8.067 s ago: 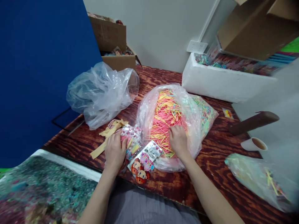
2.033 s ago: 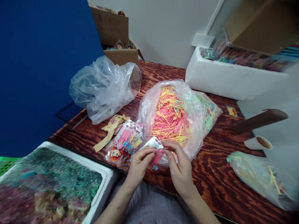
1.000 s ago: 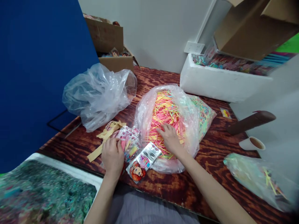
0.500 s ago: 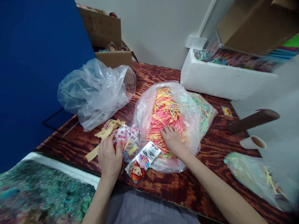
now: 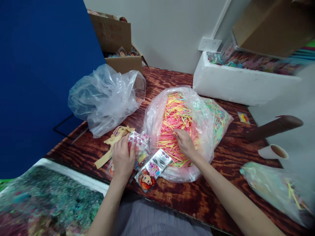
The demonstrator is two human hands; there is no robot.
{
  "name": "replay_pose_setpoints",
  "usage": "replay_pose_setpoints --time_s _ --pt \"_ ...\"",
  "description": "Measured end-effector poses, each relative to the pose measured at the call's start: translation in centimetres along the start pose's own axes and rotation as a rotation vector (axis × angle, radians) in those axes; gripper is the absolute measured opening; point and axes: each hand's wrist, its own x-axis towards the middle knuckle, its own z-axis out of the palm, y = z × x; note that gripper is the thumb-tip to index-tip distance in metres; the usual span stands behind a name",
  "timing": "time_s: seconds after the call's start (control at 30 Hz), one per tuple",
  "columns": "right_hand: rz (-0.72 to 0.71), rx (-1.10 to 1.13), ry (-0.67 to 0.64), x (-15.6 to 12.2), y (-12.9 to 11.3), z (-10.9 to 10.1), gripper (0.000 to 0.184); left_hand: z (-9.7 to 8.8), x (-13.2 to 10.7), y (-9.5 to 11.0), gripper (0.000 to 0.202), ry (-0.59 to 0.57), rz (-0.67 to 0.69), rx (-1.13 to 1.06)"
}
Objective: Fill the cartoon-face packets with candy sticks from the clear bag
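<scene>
A clear plastic bag [image 5: 157, 111] lies open on the wooden table [image 5: 221, 183], full of thin pink, yellow and green sticks [image 5: 174, 114]. My right hand [image 5: 185, 143] rests inside it on the sticks, fingers curled into the pile. My left hand [image 5: 123, 158] lies on a small printed packet [image 5: 139, 144] that holds a few sticks, fingers wrapped over its near end. Between my hands lies another flat packet [image 5: 154, 168] with a cartoon face on it.
A crumpled empty clear bag [image 5: 105, 96] and a tan strip [image 5: 110, 144] lie at the left. White foam boxes [image 5: 233, 85] hold packets at the back right, and another [image 5: 73, 173] sits near left. A paper cup [image 5: 272, 152] and a second bag of sticks [image 5: 275, 190] are at the right.
Two seconds ago both hands held a packet with sticks near the table edge. Since then my left hand went to the packets at left and my right hand went into the stick pile.
</scene>
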Motion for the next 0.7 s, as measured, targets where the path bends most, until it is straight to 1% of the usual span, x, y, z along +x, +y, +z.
replay_pose_setpoints --time_s 0.1,0.13,0.2,0.27,0.33,0.4,0.47,0.6,0.7 --pt "0.123 0.311 0.1 0.8 -0.6 -0.8 0.026 -0.9 -0.5 0.8 0.038 0.032 0.006 -0.043" --pt "0.131 0.373 0.136 1.0 -0.9 -1.1 0.025 -1.2 -0.9 1.2 0.037 0.043 0.012 -0.065" --pt "0.107 0.423 0.193 1.3 -1.6 -1.7 0.022 -1.7 -1.9 2.2 0.034 0.047 0.032 -0.115" --pt "0.101 0.458 0.177 1.3 -2.3 -2.1 0.02 -1.8 -3.0 3.2 0.03 0.021 0.066 -0.169" --pt "0.155 0.561 0.126 0.7 -3.0 -2.3 0.023 -1.7 -4.0 4.1 0.027 -0.03 0.103 -0.235" --pt "0.241 0.709 0.115 -0.6 -3.7 -2.2 0.024 -1.3 -4.7 4.8 0.025 -0.085 0.133 -0.303" --pt "0.316 0.809 0.151 -2.5 -4.2 -1.6 0.022 -0.8 -5.2 5.4 0.024 -0.14 0.137 -0.362" --pt "0.429 0.815 0.215 -7.2 -4.6 0.6 0.018 0.2 -6.0 6.8 0.023 -0.249 0.124 -0.44" --pt "0.491 0.845 0.193 -9.9 -4.7 2.0 0.014 1.0 -6.5 8.3 0.033 -0.306 0.166 -0.464"
